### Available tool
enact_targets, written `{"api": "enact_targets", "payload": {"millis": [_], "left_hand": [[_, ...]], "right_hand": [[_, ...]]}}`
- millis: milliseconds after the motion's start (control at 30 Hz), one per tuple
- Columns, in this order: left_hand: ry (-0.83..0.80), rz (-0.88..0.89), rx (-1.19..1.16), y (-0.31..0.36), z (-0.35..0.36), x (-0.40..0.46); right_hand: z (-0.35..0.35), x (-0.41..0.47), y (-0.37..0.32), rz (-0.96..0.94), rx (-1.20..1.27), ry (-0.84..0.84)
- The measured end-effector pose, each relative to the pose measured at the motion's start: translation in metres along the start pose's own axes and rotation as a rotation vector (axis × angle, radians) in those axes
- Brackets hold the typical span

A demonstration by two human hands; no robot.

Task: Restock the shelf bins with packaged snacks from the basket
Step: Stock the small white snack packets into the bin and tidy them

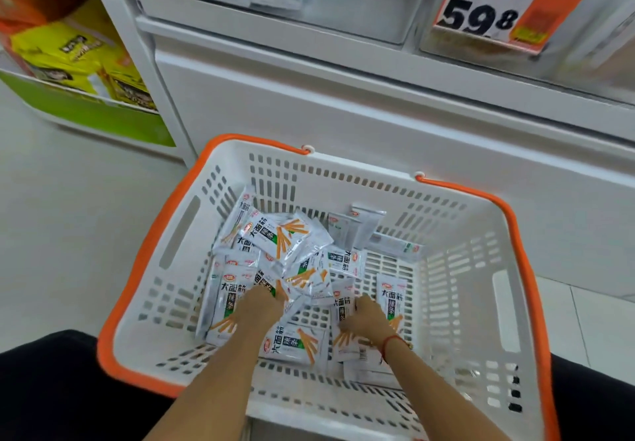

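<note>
1. Basket (457, 255): white slotted plastic with an orange rim and orange handles folded down. It stands on the floor right against the base of the white shelf unit (343, 103).
2. Snack packets (288, 234): a loose heap of white pouches with green labels and orange stick pictures, lying on the basket floor, mostly in its left and middle part. Some lie face up, some are tilted against each other, and two lean on the far wall.
3. Left hand (263, 305): reaching down into the heap, fingers dug under the packets. The fingertips are hidden, so I cannot tell whether it grasps one.
4. Right hand (366, 317): inside the basket to the right of the heap, fingers curled onto a packet (343, 306) lying under it, seemingly pinching it. A red cord bracelet (390, 341) sits on that wrist.
5. Shelf bins (360, 4): clear-fronted bins above the basket. The left one holds a few of the same white packets at its back.
6. Price card (498, 4): white and orange, printed 59.8, hanging on the bin to the right.
7. Yellow snack bags (72, 55): on a side rack with a green front, far left.
8. Floor (68, 217): pale tiles.
</note>
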State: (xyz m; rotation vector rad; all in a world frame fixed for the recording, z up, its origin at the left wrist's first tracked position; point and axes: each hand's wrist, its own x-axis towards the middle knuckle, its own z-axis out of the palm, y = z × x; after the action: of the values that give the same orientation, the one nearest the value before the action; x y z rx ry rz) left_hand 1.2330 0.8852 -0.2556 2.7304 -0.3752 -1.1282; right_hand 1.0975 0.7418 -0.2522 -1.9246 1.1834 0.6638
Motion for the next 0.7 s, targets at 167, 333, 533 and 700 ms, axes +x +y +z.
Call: {"api": "enact_targets", "payload": {"millis": [167,333,533,700], "left_hand": [[-0.209,-0.228,-0.611,0.013,-0.013,-0.005],[-0.519,-0.317,-1.256,0.013,-0.035,-0.026],[-0.583,-0.055,-0.98,0.029,-0.044,-0.054],[-0.489,0.12,-0.861,0.034,-0.043,-0.065]], "right_hand": [[-0.038,-0.009,-0.002,0.034,0.11,-0.161],[-0.076,-0.028,0.0,0.004,0.618,-0.313],[-0.076,-0.042,-0.012,-0.108,0.843,-0.374],[-0.066,-0.051,-0.014,-0.159,0.514,-0.206]]}}
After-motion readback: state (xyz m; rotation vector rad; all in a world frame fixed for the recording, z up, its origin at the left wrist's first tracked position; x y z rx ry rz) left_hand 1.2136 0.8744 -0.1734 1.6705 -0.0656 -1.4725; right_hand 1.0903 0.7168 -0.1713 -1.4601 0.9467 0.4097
